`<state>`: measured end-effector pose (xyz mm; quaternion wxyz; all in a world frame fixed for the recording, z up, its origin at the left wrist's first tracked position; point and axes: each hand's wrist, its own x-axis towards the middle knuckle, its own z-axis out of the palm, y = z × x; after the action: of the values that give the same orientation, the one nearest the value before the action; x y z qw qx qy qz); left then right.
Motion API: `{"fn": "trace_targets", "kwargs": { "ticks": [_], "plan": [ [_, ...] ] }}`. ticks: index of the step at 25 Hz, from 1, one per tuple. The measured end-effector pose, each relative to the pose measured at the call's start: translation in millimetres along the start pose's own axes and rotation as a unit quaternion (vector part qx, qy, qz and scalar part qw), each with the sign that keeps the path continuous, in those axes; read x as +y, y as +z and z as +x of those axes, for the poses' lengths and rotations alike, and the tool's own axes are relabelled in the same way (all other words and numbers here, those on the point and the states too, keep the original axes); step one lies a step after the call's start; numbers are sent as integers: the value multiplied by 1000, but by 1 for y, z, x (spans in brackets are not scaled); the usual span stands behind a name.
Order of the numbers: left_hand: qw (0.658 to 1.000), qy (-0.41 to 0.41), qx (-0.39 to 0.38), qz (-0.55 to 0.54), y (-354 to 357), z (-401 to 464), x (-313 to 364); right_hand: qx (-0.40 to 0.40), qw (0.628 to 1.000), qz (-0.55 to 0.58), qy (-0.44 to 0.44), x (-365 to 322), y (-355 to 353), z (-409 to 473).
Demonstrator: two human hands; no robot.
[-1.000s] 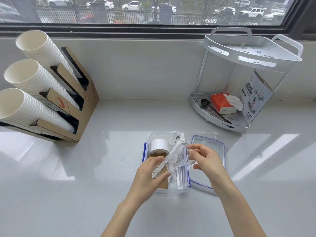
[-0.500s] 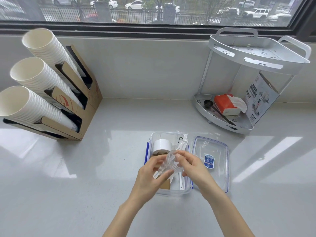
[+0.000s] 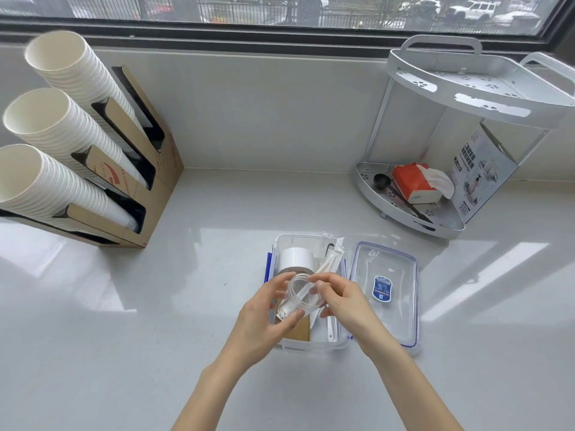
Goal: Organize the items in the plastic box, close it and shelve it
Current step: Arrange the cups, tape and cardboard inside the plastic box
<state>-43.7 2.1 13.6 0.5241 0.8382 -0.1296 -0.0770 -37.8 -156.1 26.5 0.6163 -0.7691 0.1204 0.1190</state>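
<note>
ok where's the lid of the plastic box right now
In the head view the lid lies flat on the white counter, right beside the open plastic box, past the right hand.

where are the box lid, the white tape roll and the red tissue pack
box lid (image 3: 392,269), head view, clear panel above the blue label
white tape roll (image 3: 295,259), head view, its outer curved side
red tissue pack (image 3: 410,178), head view, red top face

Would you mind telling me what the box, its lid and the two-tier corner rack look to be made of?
Box: clear glossy plastic, contents showing through, blue latches. Lid: the same clear plastic, blue-edged, counter visible through it. Corner rack: probably painted metal, matte pale grey with punched holes, though plastic is possible.
</note>
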Motion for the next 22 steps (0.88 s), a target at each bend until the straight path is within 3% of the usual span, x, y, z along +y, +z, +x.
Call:
{"fn": "trace_targets", "kwargs": {
  "ticks": [8, 12, 16, 22],
  "plan": [
    [997, -33, 59, -33, -9, 1, -9, -10, 999, 19, 30, 0, 7, 15],
    [992, -55, 95, -61, -14, -1, -11, -25, 988, -150, 23, 16, 16, 21],
    [989, -70, 103, -75, -16, -3, -14, -47, 952, -303, -4, 21, 35, 26],
    [988, -86, 105, -79, -16, -6, -16, -24, 894, -448, 2, 21, 32, 26]
  ]
}}
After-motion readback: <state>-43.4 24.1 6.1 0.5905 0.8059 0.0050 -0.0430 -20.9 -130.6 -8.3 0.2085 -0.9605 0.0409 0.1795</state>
